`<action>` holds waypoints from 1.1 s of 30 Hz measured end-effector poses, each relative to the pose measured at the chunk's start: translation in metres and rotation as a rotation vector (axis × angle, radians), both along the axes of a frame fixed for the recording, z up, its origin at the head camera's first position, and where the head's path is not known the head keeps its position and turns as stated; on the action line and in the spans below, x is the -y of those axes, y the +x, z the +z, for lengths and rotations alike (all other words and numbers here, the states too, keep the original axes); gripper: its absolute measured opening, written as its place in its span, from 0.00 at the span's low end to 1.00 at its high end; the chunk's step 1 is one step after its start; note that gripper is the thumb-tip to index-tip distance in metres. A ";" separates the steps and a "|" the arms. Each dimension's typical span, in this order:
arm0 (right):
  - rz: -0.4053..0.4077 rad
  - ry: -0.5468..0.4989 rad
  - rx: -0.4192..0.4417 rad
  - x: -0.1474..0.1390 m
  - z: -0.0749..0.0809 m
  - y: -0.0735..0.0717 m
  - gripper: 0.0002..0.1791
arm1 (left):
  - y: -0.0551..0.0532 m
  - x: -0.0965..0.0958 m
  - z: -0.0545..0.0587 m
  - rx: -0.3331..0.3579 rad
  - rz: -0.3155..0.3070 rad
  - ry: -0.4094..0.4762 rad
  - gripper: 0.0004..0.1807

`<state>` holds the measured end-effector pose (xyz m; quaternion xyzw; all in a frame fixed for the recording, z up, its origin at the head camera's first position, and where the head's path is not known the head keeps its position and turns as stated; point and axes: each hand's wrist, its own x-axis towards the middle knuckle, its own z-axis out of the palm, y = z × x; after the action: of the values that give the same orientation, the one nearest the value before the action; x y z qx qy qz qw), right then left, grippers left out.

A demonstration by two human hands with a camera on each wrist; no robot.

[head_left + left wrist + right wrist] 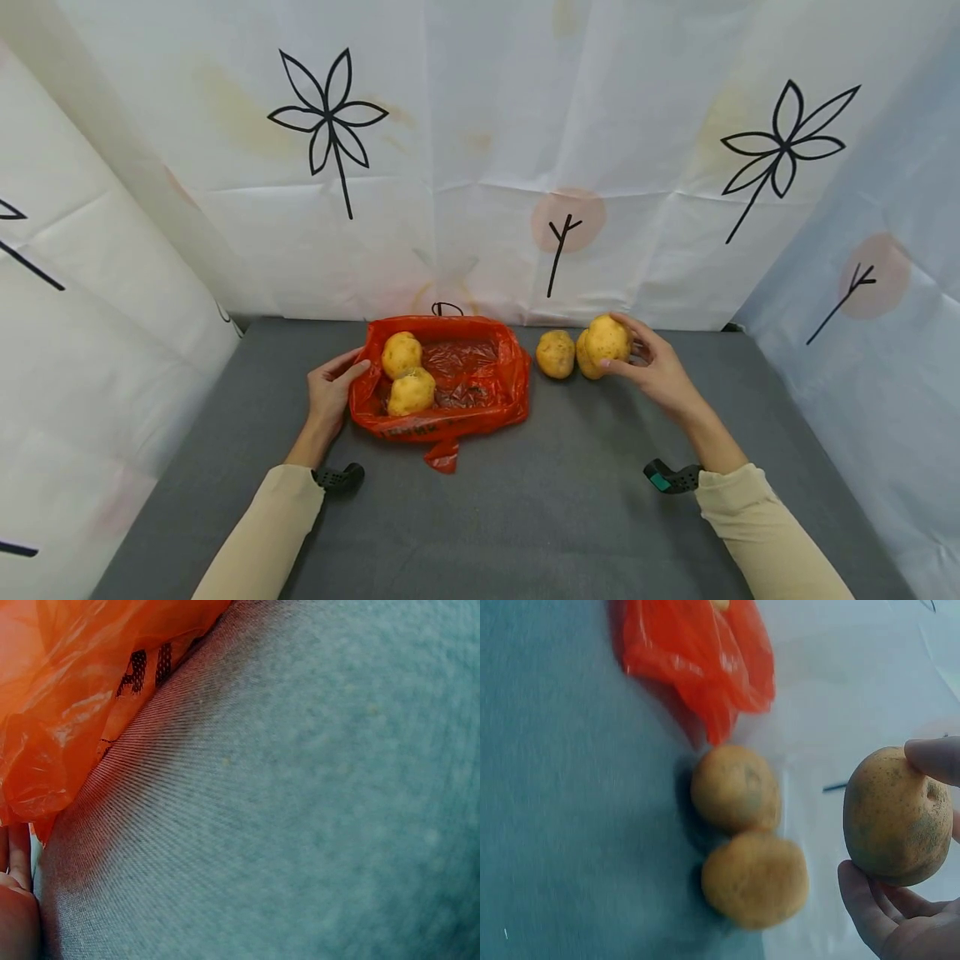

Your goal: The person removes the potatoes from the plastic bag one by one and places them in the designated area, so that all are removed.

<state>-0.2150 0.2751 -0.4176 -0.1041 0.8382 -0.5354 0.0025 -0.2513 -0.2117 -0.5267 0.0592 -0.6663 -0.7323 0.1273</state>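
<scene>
A red plastic bag (480,421) lies with its mouth spread wide on the grey table. Inside, at its left end, sit two potatoes, a rear potato (402,353) and a front potato (412,392). My left hand (330,390) holds the bag's left rim, thumb at the edge; the left wrist view catches only a bit of its fingers (19,855). Between the thumb and fingers of my right hand (656,367) is a potato (896,817), raised above the table. Below it, right of the bag, two more potatoes rest side by side: one nearer the bag (735,787), another farther right (755,880).
A grey cloth covers the table (525,517). White printed curtains (480,167) stand along the back and both sides. A thin dark loop (447,308) shows behind the bag's rear rim. Black bands with small devices sit on both wrists.
</scene>
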 end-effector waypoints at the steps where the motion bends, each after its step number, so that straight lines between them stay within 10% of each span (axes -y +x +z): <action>1: -0.007 0.005 0.002 -0.003 -0.001 -0.001 0.43 | 0.000 0.000 0.000 -0.002 0.000 0.001 0.22; 33: -0.089 0.063 0.246 -0.060 -0.046 -0.041 0.45 | 0.002 0.000 0.004 0.028 -0.006 -0.009 0.22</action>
<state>-0.2556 0.3350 -0.4641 -0.0003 0.8516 -0.5173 0.0847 -0.2490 -0.2114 -0.5223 0.0668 -0.6715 -0.7288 0.1160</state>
